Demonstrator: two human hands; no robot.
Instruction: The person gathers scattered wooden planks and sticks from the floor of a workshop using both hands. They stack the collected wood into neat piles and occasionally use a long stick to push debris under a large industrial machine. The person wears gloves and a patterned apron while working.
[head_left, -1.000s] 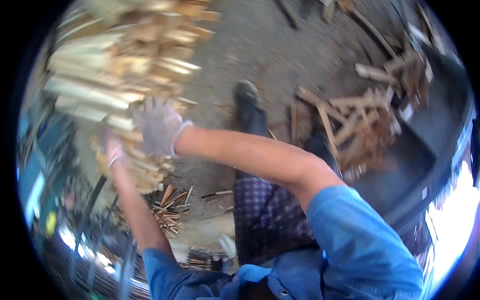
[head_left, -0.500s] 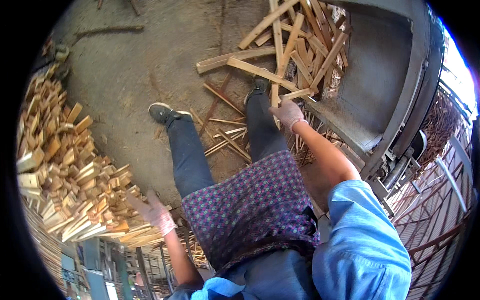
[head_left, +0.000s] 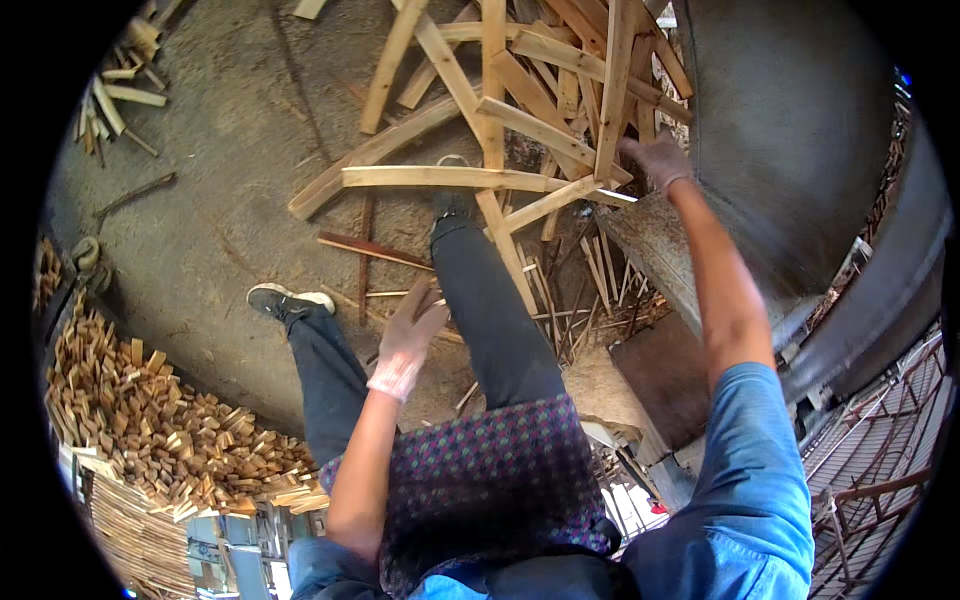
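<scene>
My right hand (head_left: 660, 160), in a light knitted glove, reaches to the pile of wooden planks. Its fingers are apart and come up against or close to the right side of a long, pale plank (head_left: 615, 90); whether they touch it I cannot tell. My left hand (head_left: 412, 330), also gloved, hovers over the ground in front of my knees with fingers stretched out and nothing in it. Ahead of it a plank (head_left: 430, 178) lies crosswise over my foot. More planks (head_left: 560, 52) cross each other behind, tangled at many angles.
A grey metal machine panel (head_left: 790, 120) stands right of the planks. Thin wood slivers (head_left: 600, 270) litter the ground below it. At left lies a large heap of short wood pieces (head_left: 180, 430); a smaller heap (head_left: 125, 90) is at the far left. A dark stick (head_left: 135, 195) lies on the floor.
My left hand has come away from the heap of short wood to the middle. My right hand has moved up and right along the planks. The view has shifted.
</scene>
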